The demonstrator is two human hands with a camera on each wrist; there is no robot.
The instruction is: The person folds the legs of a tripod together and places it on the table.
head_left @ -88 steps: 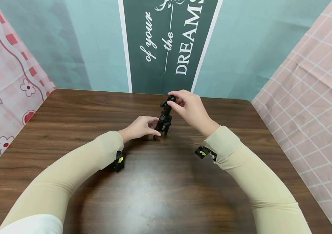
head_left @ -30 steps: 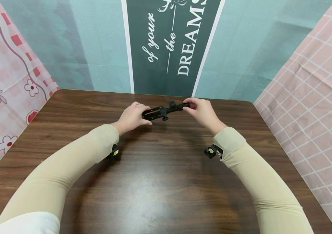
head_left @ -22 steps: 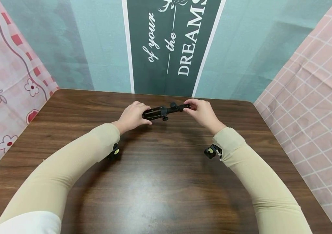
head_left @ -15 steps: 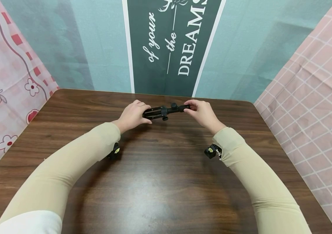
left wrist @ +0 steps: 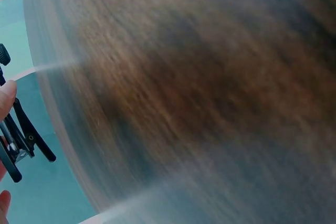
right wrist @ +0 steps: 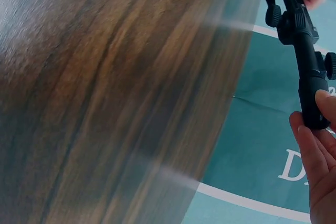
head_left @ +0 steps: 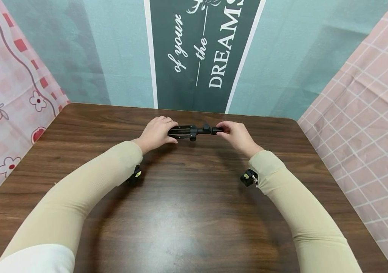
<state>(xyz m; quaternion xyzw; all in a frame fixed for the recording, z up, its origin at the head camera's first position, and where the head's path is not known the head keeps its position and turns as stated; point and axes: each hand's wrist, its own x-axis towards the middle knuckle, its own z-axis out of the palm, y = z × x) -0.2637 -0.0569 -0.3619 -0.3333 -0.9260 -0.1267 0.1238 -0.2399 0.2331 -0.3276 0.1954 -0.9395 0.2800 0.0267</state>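
Observation:
A small black tripod (head_left: 194,131) lies level between my hands near the far side of the table, its legs folded loosely together and pointing left. My left hand (head_left: 157,132) grips the legs near their feet, fingers over the top and thumb at the near side. In the left wrist view the ends of the legs (left wrist: 32,137) show apart past the fingertips. My right hand (head_left: 236,135) pinches the head end between thumb and fingers. The right wrist view shows the centre tube (right wrist: 304,56), with a round knob (right wrist: 330,65) on its side.
The brown wooden table (head_left: 180,212) has a glossy glare at its near middle. Behind it hangs a blue-green cloth (head_left: 122,57) with a dark lettered panel (head_left: 200,49). Pink patterned cloths stand at the left (head_left: 13,113) and right (head_left: 368,125).
The tripod has gone from nearly upright to lying level, its legs swung left and head right. My hands have moved apart, and the right hand has come down. Over the last second it has turned slightly.

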